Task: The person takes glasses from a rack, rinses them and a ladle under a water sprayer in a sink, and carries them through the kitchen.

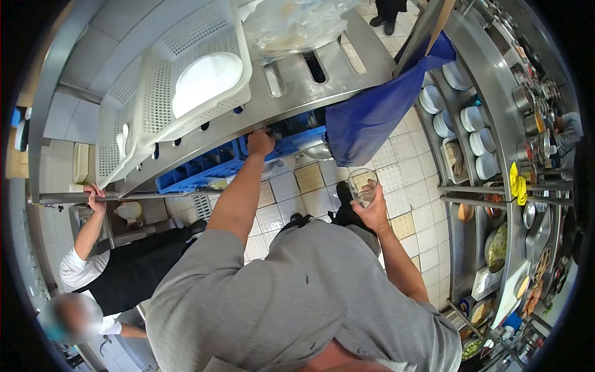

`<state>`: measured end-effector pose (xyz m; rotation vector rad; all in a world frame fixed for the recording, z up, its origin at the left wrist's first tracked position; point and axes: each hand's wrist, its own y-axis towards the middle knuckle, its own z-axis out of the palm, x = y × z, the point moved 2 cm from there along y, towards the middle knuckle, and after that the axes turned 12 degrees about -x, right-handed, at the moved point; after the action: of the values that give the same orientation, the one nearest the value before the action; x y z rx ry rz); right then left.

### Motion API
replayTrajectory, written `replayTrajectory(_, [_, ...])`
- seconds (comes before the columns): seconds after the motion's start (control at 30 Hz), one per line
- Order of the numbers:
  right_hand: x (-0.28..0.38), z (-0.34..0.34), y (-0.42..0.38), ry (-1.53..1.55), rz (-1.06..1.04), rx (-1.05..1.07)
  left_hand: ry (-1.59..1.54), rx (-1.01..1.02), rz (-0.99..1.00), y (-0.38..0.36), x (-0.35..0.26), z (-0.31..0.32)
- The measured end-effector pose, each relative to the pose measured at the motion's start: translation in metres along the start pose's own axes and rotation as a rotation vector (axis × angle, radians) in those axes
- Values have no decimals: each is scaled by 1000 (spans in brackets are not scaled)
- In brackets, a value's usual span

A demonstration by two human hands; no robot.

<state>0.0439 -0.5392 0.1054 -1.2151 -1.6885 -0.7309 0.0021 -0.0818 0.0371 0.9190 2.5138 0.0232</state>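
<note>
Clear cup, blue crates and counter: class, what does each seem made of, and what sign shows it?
Clear cup: probably smooth glass, see-through with glints, though clear plastic is possible.
Blue crates: likely moulded plastic, from the even colour and gridded compartments.
Counter: seemingly dull-finished stainless steel, grey with soft reflections.

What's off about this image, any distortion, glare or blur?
In the head view: the metal shelves bow, fisheye-style, with black corners; the white plate looks washed out; the blue crates look shaded; a co-worker's head is blurred; the glass in the right hand looks reasonably sharp.
</note>
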Motion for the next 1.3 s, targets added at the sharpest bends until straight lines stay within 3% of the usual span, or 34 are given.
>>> replayTrajectory(0.07, [-2, -3, -5, -11, -6, -6, -2, 221, 43, 10, 3, 13])
replayTrajectory(0.2, [-5, -8, -14, 2, 36, 5, 127, 210, 152, 23, 4, 33])
replayTrajectory(0.3, [-17, -10, -23, -20, 56, 4, 489, 434, 259, 38, -10, 38])
replayTrajectory(0.33, [-21, -13, -24, 6, 66, 2, 531, 463, 395, 35, -18, 35])
replayTrajectory(0.4, [-20, -21, -26, 3, 54, -20, 463, 412, 354, 54, 27, 89])
replayTrajectory(0.43, [-19, -25, -27, -23, 29, -24, 610, 384, 546, 80, 87, 152])
replayTrajectory(0.5, [-34, -26, -34, -13, 87, -67, 767, 532, 464, 45, -12, 54])
replayTrajectory(0.57, [-31, -31, -30, -7, 36, -23, 921, 420, 646, 50, 22, 85])
replayTrajectory(0.63, [-30, -42, -26, -3, 80, -24, 790, 248, 429, 43, 8, 71])
replayTrajectory(0.7, [-29, -50, -24, 28, 69, -39, 791, 187, 447, 45, 45, 87])
replayTrajectory(0.77, [-28, -64, -18, 34, 114, -65, 788, 116, 464, 61, 30, 98])
replayTrajectory(0.93, [-45, -83, 7, 73, 77, -16, 421, -372, 374, 29, 32, 50])
replayTrajectory(1.0, [-54, -82, 18, 94, 34, -30, 638, 25, 420, 26, 17, 29])
replayTrajectory(1.03, [-38, -92, 30, 52, 81, 45, 630, 3, 446, 16, 6, 14])
replayTrajectory(1.07, [-32, -91, 43, 31, 2, 85, 693, -232, 548, 17, 27, 26])
replayTrajectory(1.1, [-28, -90, 54, 13, -80, 130, 283, -552, 538, -1, -24, -19])
replayTrajectory(1.17, [-21, -82, 71, 52, -143, 280, 374, -332, 346, 1, 5, -14])
replayTrajectory(1.2, [-15, -76, 80, 86, -138, 298, 381, -378, 261, -2, 16, -9])
replayTrajectory(1.23, [-7, -68, 87, 52, -146, 342, 149, -442, 305, -13, 1, -33])
replayTrajectory(1.27, [1, -60, 94, 60, -218, 398, -277, -517, -57, -24, -16, -41])
replayTrajectory(1.3, [5, -54, 99, 73, -288, 435, -460, -530, -230, -30, -11, -36])
